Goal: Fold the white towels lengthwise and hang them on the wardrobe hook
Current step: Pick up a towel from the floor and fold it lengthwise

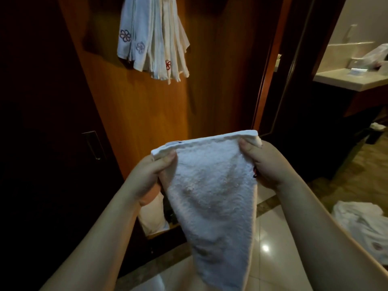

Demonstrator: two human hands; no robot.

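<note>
My left hand (154,171) pinches the top left corner of a white terry towel (212,190), thumb on the near face, the other fingers hidden behind the cloth. My right hand (259,162) pinches the top right corner the same way; only its thumb and the back of the hand show. The towel's top edge is stretched between the two grips, and the rest hangs down, narrowing toward 6 o'clock, where the frame cuts it off. A bit of red stitching peeks out by my right thumb, too covered to read.

At 12 o'clock, a bunch of folded white towels with embroidered flower marks (153,40) hangs against the brown wooden wardrobe panel (136,106); the hook itself lies above the frame. At 4 o'clock, a crumpled heap of white cloth (361,223) lies on the glossy tiled floor (266,238), partly cut by the edge. At 2 o'clock, a pale counter (346,80) carries blurred items I cannot identify.
</note>
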